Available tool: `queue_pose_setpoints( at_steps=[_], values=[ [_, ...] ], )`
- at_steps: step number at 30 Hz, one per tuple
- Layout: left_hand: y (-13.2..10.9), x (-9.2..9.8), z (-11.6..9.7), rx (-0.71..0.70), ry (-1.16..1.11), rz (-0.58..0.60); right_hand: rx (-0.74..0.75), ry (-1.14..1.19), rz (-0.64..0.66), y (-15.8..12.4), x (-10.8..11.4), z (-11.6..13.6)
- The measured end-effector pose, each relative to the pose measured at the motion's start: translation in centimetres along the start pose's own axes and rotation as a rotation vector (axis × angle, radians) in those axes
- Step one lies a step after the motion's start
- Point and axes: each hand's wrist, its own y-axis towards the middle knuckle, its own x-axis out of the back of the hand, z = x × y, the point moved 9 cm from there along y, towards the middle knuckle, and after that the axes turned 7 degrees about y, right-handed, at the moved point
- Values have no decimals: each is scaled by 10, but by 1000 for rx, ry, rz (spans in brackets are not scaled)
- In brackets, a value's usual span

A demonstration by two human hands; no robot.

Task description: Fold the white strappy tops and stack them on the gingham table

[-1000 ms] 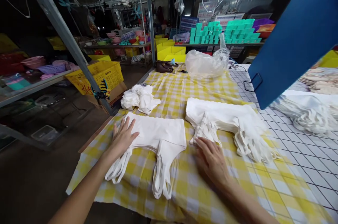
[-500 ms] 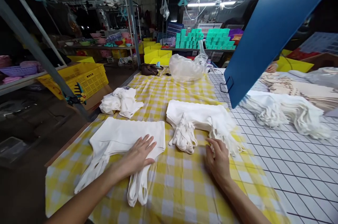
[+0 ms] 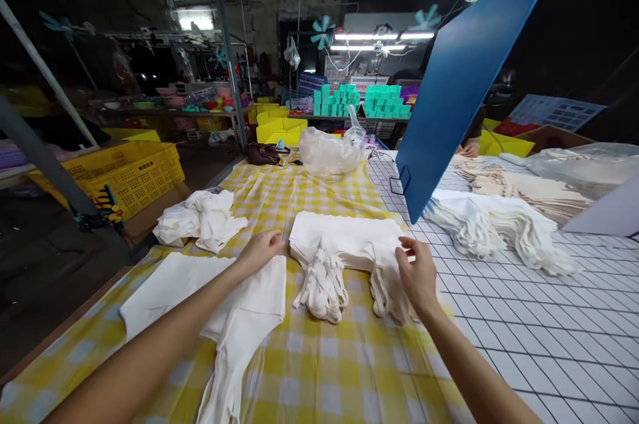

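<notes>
Camisole stack (image 3: 349, 231): White strapped tops lie layered near the middle of the view, toward 5 o'clock, between a worker's two bare hands, their straps (image 3: 324, 287) bunched in two clusters pointing to 6 o'clock.
Left hand (image 3: 262, 251): At 8 o'clock, fingers curl together just beside the left edge of those tops; whether they pinch or touch any fabric is impossible to say from this angle.
Right hand (image 3: 418, 271): At 4 o'clock, thumb and fingers bend with a gap between them at the right end of the same tops, the grip unclosed; contact with the edge is unclear.
Second stack (image 3: 184, 281): More white strapped tops spread at 8 o'clock, partly hidden by the left forearm.
Gingham cloth (image 3: 319, 351): Yellow-and-white checks run beneath both stacks and, at 9 o'clock, a crumpled white heap (image 3: 200, 219).
Plastic bag (image 3: 324, 150): Translucent and puffed, it sits toward 12 o'clock, with a dark handbag (image 3: 263, 154) at 10.
Blue board (image 3: 449, 78): Tilted, it rises at 2 o'clock over a grid-patterned tabletop (image 3: 524, 331).
White garments (image 3: 499, 217): Layered at 3 o'clock, near beige fabric (image 3: 539, 192) and a co-worker's hand (image 3: 469, 150).
</notes>
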Motion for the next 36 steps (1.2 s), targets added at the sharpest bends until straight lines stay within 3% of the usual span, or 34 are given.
queue_pose_setpoints(
  at_steps=[4,8,12,20,24,28,31,36],
  values=[
    [60,-16,-7,150,3,-57,-203,-271,46,59,-14,-41],
    [92,-41,-8,194,-23,-83,-234,-338,77,80,-33,-62],
    [103,-50,-6,230,-36,-113,-207,-358,53,81,-40,-70],
    [105,-38,-23,159,8,-250,-151,-311,-24,77,-38,-71],
    [101,-24,-32,89,-31,-380,-158,-248,-43,78,-36,-69],
    [90,-1,-35,64,-291,-478,-105,-125,-61,78,-24,-51],
    [73,24,-45,-30,-535,-508,-68,42,-65,75,-1,-27],
    [31,72,-64,-174,-801,-503,-11,459,-46,64,56,25]
  ],
)
